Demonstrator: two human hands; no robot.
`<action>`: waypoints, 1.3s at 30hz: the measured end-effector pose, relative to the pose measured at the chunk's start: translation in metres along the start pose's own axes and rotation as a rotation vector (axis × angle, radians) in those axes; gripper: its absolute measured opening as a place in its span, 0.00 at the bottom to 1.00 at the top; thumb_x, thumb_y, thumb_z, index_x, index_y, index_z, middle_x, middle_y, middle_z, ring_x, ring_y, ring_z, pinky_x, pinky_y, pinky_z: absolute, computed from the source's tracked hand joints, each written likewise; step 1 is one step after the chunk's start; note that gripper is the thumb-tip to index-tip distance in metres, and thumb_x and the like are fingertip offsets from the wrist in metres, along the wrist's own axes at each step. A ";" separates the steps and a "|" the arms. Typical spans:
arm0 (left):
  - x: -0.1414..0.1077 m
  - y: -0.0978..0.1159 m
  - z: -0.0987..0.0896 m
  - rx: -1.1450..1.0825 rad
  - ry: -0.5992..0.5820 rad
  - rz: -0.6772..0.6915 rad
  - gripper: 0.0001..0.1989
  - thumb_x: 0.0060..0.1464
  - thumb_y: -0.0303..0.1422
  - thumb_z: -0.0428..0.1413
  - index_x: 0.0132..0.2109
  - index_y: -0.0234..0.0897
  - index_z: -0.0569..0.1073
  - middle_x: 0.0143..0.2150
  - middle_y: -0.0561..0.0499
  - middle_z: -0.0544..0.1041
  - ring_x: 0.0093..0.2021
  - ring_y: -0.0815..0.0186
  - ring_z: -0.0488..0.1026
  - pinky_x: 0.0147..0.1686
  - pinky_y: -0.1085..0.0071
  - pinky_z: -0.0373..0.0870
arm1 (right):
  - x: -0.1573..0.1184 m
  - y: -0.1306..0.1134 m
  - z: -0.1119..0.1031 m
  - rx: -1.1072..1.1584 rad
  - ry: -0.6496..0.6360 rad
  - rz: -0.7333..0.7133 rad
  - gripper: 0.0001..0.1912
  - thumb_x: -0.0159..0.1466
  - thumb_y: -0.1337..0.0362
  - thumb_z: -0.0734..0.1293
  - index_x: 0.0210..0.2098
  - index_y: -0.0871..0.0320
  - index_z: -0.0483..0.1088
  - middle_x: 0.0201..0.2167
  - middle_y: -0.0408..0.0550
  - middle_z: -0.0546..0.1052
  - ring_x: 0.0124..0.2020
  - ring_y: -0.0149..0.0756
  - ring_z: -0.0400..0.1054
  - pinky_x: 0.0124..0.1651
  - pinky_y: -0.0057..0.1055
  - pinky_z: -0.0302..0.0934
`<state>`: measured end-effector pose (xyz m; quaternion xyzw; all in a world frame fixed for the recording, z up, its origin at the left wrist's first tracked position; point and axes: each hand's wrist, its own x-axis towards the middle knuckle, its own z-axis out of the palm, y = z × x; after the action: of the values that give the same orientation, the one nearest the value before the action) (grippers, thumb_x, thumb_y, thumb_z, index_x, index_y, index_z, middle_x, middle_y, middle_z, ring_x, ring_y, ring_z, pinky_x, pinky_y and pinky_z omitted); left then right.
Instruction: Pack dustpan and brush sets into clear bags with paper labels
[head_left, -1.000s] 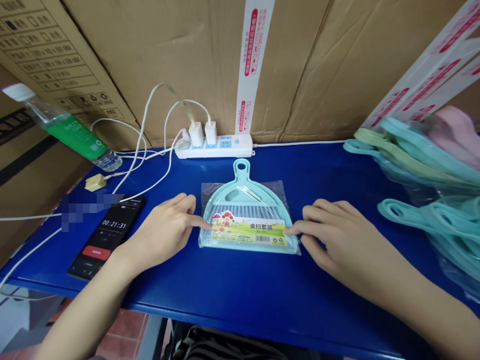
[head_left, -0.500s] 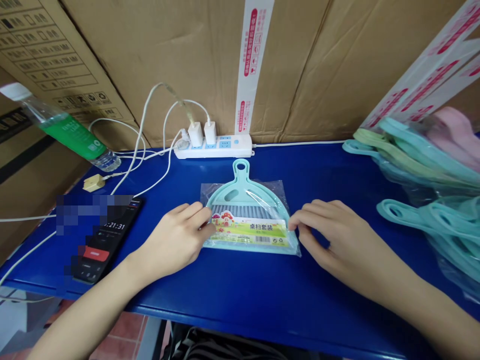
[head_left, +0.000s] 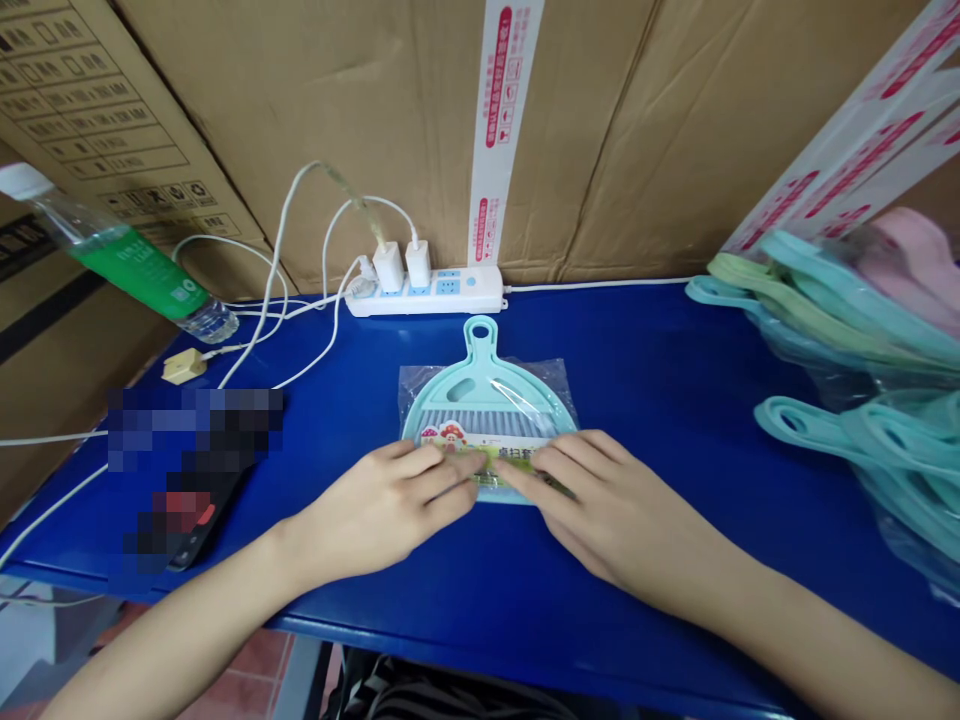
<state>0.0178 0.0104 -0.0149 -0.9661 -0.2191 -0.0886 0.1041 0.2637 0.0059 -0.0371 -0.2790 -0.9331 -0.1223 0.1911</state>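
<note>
A mint-green dustpan (head_left: 499, 378) lies flat before me in a clear plastic bag, its handle pointing away from me. Grey bristles of a brush (head_left: 469, 420) show inside it, above a printed label (head_left: 517, 442) with mushrooms on it. From the left, my left hand (head_left: 405, 492) rests on the label with its fingers stretched out and holds nothing. My right hand (head_left: 607, 490) comes from the other side, also open, its fingers on the label. The two index fingertips nearly meet at the label's middle. Both hands cover the lower part of the bag.
Several bagged dustpan sets (head_left: 832, 430) are piled at the right. Behind stand a white power strip (head_left: 472, 290) with plugs and cables, and cardboard boxes (head_left: 600, 130). At the left are a water bottle (head_left: 135, 265), a yellowish adapter (head_left: 184, 366) and a partly blurred phone (head_left: 199, 530).
Both hands have moved inward from the bag's side edges onto the label, and their fingers have straightened. The bagged dustpan has stayed in place.
</note>
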 end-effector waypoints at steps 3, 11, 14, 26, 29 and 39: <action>0.000 0.000 0.003 -0.020 -0.031 -0.006 0.16 0.67 0.24 0.43 0.51 0.34 0.73 0.57 0.51 0.77 0.48 0.65 0.74 0.44 0.67 0.73 | 0.001 -0.003 0.006 -0.016 -0.019 0.008 0.16 0.66 0.73 0.58 0.47 0.64 0.74 0.30 0.49 0.72 0.34 0.41 0.62 0.38 0.36 0.56; 0.002 0.003 0.006 -0.010 -0.018 -0.020 0.17 0.67 0.23 0.41 0.52 0.32 0.72 0.54 0.46 0.78 0.46 0.65 0.76 0.43 0.67 0.75 | 0.003 -0.005 0.009 -0.042 -0.003 0.029 0.18 0.68 0.72 0.55 0.49 0.66 0.74 0.29 0.50 0.71 0.33 0.41 0.61 0.36 0.35 0.54; 0.004 0.004 0.010 0.028 0.021 -0.042 0.18 0.67 0.23 0.39 0.54 0.29 0.71 0.48 0.45 0.80 0.43 0.64 0.76 0.39 0.68 0.76 | 0.003 -0.005 0.008 -0.048 -0.001 0.032 0.18 0.68 0.72 0.56 0.49 0.65 0.74 0.29 0.50 0.71 0.33 0.41 0.61 0.36 0.35 0.54; 0.013 0.005 0.009 0.170 0.028 -0.092 0.16 0.63 0.21 0.43 0.50 0.30 0.73 0.35 0.48 0.73 0.35 0.63 0.72 0.29 0.68 0.69 | 0.004 -0.006 0.007 -0.059 -0.008 0.085 0.16 0.65 0.75 0.58 0.44 0.61 0.76 0.29 0.49 0.72 0.33 0.41 0.61 0.37 0.36 0.52; 0.012 0.003 0.005 0.183 0.006 -0.126 0.16 0.62 0.21 0.46 0.48 0.35 0.75 0.33 0.49 0.72 0.35 0.62 0.70 0.28 0.68 0.66 | 0.003 -0.005 0.005 -0.076 -0.016 0.095 0.16 0.65 0.75 0.59 0.43 0.60 0.76 0.30 0.50 0.74 0.35 0.41 0.62 0.39 0.35 0.53; 0.008 -0.007 -0.002 0.140 -0.074 -0.184 0.17 0.58 0.20 0.50 0.45 0.42 0.79 0.31 0.48 0.69 0.36 0.60 0.68 0.30 0.67 0.66 | 0.003 -0.002 -0.003 -0.097 -0.031 0.121 0.16 0.64 0.75 0.59 0.38 0.59 0.78 0.28 0.50 0.73 0.35 0.41 0.61 0.38 0.35 0.53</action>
<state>0.0217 0.0192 -0.0103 -0.9348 -0.3162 -0.0464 0.1547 0.2614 0.0049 -0.0338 -0.3457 -0.9104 -0.1514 0.1697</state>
